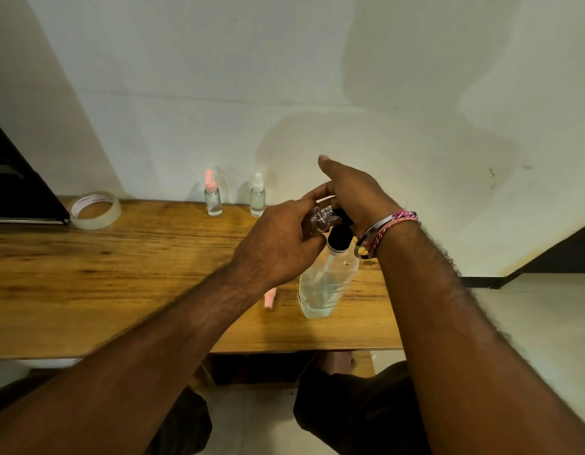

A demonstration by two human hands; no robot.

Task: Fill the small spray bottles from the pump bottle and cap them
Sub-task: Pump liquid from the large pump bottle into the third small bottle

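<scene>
The left hand (281,238) grips a small clear uncapped spray bottle (320,218) at the black pump head of the large clear plastic pump bottle (324,284), which stands near the wooden table's (120,274) front edge; the right hand (356,195) presses flat on that pump

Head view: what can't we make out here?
- Small bottle held by the left hand: body hidden by fingers, fill level unreadable.
- Pump bottle nozzle: covered by the right hand.
- Pink piece on the table: mostly behind the left wrist, can't identify.
- Tape roll print: too small.
- Dark object at left: cut by the frame edge.
</scene>
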